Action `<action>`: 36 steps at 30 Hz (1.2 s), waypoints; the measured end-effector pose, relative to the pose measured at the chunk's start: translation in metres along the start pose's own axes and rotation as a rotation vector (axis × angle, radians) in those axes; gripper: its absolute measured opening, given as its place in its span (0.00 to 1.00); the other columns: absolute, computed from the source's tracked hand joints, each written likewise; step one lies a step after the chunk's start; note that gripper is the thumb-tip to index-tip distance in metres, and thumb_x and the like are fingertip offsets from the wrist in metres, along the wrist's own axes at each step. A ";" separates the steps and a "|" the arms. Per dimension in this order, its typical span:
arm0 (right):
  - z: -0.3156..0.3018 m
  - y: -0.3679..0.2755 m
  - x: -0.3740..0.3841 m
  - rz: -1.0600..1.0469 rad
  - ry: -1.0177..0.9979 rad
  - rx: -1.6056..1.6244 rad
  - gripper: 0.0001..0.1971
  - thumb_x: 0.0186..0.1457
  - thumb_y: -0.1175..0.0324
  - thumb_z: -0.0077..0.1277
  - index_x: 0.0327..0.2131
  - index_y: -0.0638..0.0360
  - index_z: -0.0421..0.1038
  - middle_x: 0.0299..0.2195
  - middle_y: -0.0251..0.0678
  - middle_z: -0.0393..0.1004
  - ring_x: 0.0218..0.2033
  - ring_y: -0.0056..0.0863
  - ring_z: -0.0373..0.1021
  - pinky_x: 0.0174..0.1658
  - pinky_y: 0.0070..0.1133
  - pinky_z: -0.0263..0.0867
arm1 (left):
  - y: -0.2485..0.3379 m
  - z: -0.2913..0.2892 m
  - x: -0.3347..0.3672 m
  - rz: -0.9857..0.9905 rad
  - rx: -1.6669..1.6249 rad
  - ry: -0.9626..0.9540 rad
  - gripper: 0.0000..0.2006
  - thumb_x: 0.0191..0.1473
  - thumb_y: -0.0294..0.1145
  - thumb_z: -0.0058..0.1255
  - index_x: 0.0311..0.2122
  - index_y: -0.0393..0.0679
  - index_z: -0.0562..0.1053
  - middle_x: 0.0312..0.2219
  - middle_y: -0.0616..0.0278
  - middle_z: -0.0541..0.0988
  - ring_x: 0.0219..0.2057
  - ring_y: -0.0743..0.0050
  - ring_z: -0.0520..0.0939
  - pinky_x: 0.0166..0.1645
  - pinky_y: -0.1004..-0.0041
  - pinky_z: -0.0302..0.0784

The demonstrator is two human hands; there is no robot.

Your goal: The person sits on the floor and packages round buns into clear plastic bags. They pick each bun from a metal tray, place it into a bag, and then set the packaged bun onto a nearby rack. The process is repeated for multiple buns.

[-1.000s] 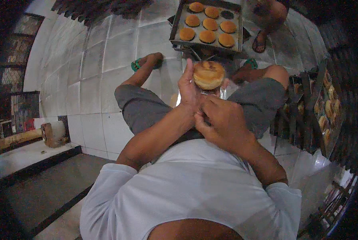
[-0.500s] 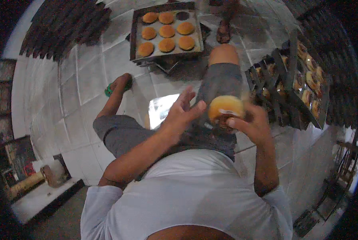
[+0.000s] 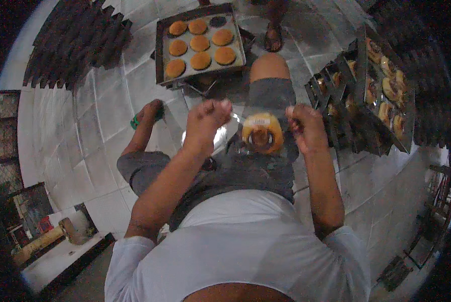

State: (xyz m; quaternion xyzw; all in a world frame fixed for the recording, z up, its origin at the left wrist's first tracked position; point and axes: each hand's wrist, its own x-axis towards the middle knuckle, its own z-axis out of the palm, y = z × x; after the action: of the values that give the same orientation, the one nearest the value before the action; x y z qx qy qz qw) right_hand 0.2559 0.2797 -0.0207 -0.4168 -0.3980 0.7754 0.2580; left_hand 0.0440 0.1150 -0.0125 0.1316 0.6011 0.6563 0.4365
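A round yellow bun (image 3: 260,135) with a dark middle was held up between the two hands, over the grey shorts (image 3: 255,173). Clear wrap (image 3: 239,120) could be seen around it, and a small white label (image 3: 259,120) was stuck near its top edge. The bun was not touched by the fingers. The left hand (image 3: 207,118) was closed, and one side of the wrap seemed to be pinched in it. The right hand (image 3: 307,126) was closed too, by the other side of the wrap, but its exact grip could not be told. Ahead, eight round buns (image 3: 199,43) were set out in a square dark tray (image 3: 159,53). To the right, more bread (image 3: 392,85) was packed into a leaning tray (image 3: 361,70).
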 end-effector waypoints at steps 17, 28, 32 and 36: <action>-0.084 0.081 -0.058 -0.226 0.230 -0.646 0.13 0.56 0.67 0.63 0.42 0.66 0.81 0.36 0.37 0.83 0.38 0.25 0.78 0.46 0.26 0.73 | -0.078 -0.010 -0.066 0.343 0.926 -0.289 0.13 0.57 0.38 0.61 0.34 0.36 0.79 0.32 0.47 0.80 0.34 0.54 0.81 0.40 0.60 0.75; -0.038 -0.054 -0.042 -0.637 -0.191 -0.833 0.27 0.45 0.62 0.74 0.49 0.57 0.79 0.44 0.40 0.83 0.44 0.26 0.79 0.51 0.29 0.74 | -0.035 -0.035 -0.053 0.529 0.870 -0.031 0.07 0.59 0.25 0.57 0.42 0.36 0.77 0.35 0.49 0.80 0.40 0.54 0.81 0.48 0.64 0.75; -0.163 -0.175 0.031 -1.317 0.909 -0.980 0.32 0.49 0.61 0.68 0.58 0.56 0.72 0.56 0.44 0.77 0.56 0.44 0.74 0.59 0.37 0.69 | -0.074 -0.121 -0.050 0.370 0.945 0.046 0.14 0.60 0.27 0.56 0.49 0.33 0.76 0.46 0.45 0.80 0.47 0.51 0.81 0.56 0.62 0.74; -0.230 -0.209 0.054 -0.950 0.557 -1.535 0.39 0.44 0.56 0.73 0.60 0.56 0.72 0.53 0.45 0.78 0.53 0.41 0.75 0.57 0.34 0.69 | -0.137 -0.184 -0.051 0.055 0.805 0.256 0.25 0.63 0.34 0.57 0.60 0.30 0.70 0.57 0.39 0.74 0.56 0.49 0.77 0.61 0.61 0.70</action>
State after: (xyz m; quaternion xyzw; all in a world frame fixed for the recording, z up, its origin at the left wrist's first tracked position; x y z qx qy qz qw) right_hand 0.4375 0.5266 0.0518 -0.4372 -0.8521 -0.0122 0.2875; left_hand 0.0017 -0.0606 -0.1631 0.2251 0.8552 0.3915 0.2543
